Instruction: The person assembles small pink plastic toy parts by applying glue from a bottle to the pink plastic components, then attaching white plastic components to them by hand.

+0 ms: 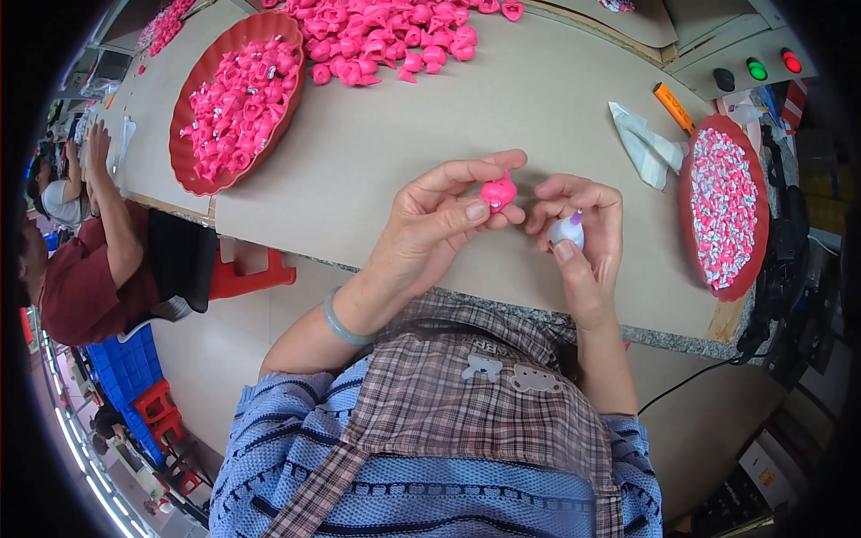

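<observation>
Between the thumb and fingers of my left hand (439, 211) is a small, rounded, glossy pink plastic piece (499, 193) with a pointed top. A little white spot shows on its lower side. My right hand (587, 238), just to the right, grips a small white squeeze bottle (566, 234) with a purple tip. The tip points up, a short way from the pink piece and apart from it. Both hands are above the table (386, 125), near its front edge.
At the far left a red scalloped tray (178, 134) holds pink pieces, some with silvery bits. Beside it lies a loose pile of pink pieces (386, 36). Another red tray (759, 242) at right holds small pink-and-white parts, near a white tissue (647, 148) and an orange marker (674, 108). A co-worker (99, 260) sits left.
</observation>
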The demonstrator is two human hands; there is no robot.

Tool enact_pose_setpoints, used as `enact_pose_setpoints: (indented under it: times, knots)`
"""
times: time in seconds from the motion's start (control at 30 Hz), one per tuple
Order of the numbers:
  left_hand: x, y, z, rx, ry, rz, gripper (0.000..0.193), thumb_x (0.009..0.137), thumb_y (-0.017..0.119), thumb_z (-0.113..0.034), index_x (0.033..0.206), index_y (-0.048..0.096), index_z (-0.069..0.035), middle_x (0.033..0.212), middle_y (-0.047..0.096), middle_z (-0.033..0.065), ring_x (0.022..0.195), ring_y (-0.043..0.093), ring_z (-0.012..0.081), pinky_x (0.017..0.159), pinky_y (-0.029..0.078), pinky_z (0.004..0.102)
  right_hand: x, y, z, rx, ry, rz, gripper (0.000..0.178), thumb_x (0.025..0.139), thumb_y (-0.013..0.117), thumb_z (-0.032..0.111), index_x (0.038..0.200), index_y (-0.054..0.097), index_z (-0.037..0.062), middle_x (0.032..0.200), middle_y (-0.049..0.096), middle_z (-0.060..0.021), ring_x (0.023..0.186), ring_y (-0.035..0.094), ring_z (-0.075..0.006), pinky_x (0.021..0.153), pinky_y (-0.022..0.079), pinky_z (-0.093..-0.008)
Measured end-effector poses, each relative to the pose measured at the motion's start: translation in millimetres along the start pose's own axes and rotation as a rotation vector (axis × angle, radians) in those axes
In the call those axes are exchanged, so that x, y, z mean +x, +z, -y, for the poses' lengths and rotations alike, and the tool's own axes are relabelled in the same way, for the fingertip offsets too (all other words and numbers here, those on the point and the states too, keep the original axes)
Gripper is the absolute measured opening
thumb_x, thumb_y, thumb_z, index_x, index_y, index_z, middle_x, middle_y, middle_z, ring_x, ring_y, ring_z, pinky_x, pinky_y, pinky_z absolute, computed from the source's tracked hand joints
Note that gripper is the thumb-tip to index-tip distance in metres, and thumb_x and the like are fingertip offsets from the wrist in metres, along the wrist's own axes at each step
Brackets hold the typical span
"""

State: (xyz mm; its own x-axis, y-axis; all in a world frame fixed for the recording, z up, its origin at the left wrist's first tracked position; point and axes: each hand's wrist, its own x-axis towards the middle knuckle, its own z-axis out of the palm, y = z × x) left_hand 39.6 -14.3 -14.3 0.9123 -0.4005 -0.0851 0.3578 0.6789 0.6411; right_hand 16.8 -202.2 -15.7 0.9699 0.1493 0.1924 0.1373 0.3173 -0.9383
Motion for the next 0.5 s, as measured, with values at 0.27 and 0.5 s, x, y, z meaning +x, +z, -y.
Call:
enact_pose_setpoints:
  times: [0.27, 0.5]
  knots:
    - [0.0, -6.7, 2.4, -0.056, -0.043, 0.082, 0.031, 0.087, 0.060, -0.003, 0.117, 0.054, -0.003, 0.128, 0.052, 0.0227, 0.098, 0.064, 0.0209, 0.085, 0.054, 0.0258, -2.7, -6.2, 1.3, -0.220, -0.057, -0.051, 0.033, 0.083, 0.065, 0.009, 0.112, 0.052, 0.0005, 0.114, 0.046, -0.0122, 0.091, 0.056, -0.0157, 0.073, 0.047, -0.0282]
    - [-1.1, -2.9, 4.5, -0.039, -0.056, 0.048, 0.035, 0.089, 0.057, -0.004, 0.124, 0.052, -0.002, 0.124, 0.056, 0.0198, 0.099, 0.063, 0.0208, 0.085, 0.052, 0.0280, -2.4, -8.3, 7.0, 0.075, -0.039, -0.248, 0.040, 0.080, 0.072, 0.007, 0.113, 0.051, -0.0007, 0.101, 0.057, -0.0122, 0.077, 0.062, -0.0159, 0.054, 0.047, -0.0202]
